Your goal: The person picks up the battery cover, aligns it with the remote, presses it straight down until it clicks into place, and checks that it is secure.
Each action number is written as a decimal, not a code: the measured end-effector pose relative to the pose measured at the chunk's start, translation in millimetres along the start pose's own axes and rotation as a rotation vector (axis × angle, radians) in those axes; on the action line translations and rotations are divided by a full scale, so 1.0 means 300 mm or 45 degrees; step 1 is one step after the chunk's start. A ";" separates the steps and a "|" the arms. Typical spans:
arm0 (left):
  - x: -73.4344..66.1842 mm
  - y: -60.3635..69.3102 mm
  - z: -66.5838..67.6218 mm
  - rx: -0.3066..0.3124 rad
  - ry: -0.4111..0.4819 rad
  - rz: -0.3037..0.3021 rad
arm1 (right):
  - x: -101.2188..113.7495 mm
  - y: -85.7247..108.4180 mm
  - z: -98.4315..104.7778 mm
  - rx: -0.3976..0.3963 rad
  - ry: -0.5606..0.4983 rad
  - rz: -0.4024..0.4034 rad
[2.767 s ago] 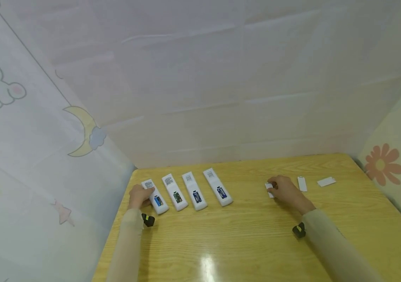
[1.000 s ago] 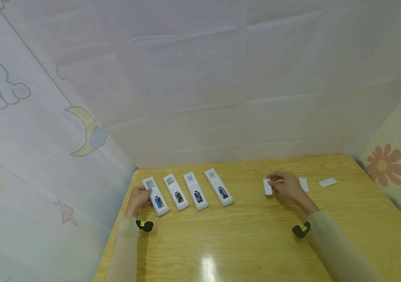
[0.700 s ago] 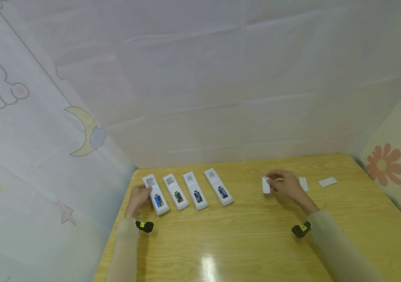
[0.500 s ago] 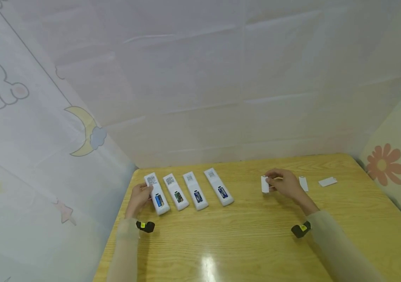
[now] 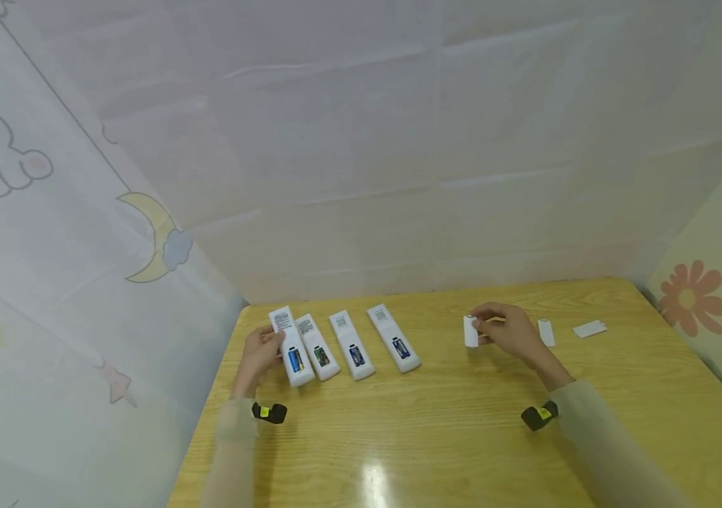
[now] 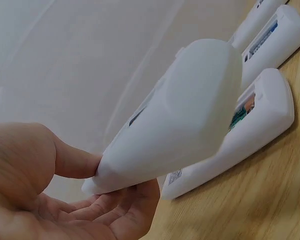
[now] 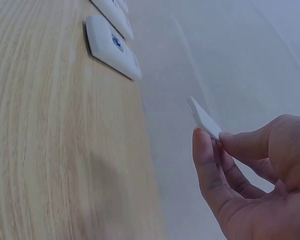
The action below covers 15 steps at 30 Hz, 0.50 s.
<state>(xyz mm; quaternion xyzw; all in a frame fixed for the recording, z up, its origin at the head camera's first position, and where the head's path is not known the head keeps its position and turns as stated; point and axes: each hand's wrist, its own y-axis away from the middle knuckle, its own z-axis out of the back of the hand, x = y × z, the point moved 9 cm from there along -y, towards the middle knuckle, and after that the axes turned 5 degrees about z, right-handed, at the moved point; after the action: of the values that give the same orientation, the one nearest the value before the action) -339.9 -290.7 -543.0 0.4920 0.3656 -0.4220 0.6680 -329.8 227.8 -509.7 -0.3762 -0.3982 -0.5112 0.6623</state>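
Note:
My left hand (image 5: 262, 354) grips a white remote control (image 5: 291, 347) between thumb and fingers, its back with blue batteries facing up. In the left wrist view this remote control (image 6: 165, 115) is raised off the table and tilted. Pinched in my right hand (image 5: 509, 330) is a white battery cover (image 5: 471, 331), held above the table; the right wrist view shows the cover (image 7: 204, 120) between thumb and fingertips. Beside the held remote lies another remote (image 5: 318, 347) with green batteries, partly overlapped in the head view. Two more remotes (image 5: 351, 344) (image 5: 394, 338) lie further right, their battery compartments uncovered.
Two white battery covers (image 5: 546, 332) (image 5: 589, 329) lie on the wooden table (image 5: 361, 437) to the right of my right hand. A cloth backdrop (image 5: 361, 176) rises behind the table's far edge.
My left hand has lifted the leftmost remote control and moved it right, towards its neighbour. My right hand has picked up the battery cover from the table and shifted slightly left with it.

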 end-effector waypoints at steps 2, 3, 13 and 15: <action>-0.003 0.007 -0.008 0.007 0.009 -0.007 | 0.008 0.000 -0.002 0.003 0.000 0.005; -0.005 0.010 -0.012 0.011 0.014 -0.009 | 0.012 0.000 -0.003 0.004 0.000 0.005; -0.015 0.028 -0.049 0.013 0.032 -0.022 | 0.055 0.002 -0.009 0.004 -0.004 0.035; -0.020 0.031 -0.056 0.009 0.032 -0.031 | 0.065 0.003 -0.012 0.007 -0.018 0.049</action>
<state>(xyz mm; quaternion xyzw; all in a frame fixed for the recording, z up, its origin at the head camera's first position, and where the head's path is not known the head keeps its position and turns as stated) -335.0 -271.8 -538.5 0.4950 0.3784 -0.4253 0.6564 -325.4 217.4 -493.5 -0.3855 -0.3970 -0.4947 0.6701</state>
